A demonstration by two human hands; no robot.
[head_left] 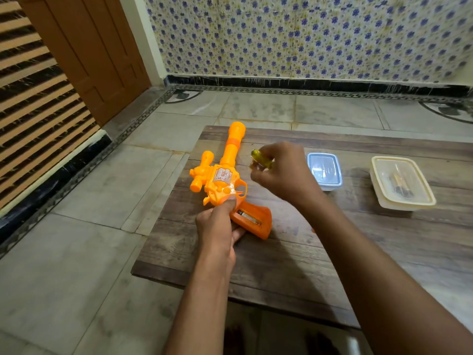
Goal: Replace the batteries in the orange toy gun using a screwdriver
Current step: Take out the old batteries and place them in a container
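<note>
Left hand (217, 221) gripping orange toy gun (225, 180) on board, right hand (279, 170) pinching yellow screwdriver handle (261, 158)

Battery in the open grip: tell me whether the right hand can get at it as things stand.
Probably yes. The battery lies uncovered in the toy gun grip, and the left hand sits beside it, not over it. But the right hand already grips a yellow-green tool.

No legible text (the toy gun (225, 175) sticker is blurred).
</note>
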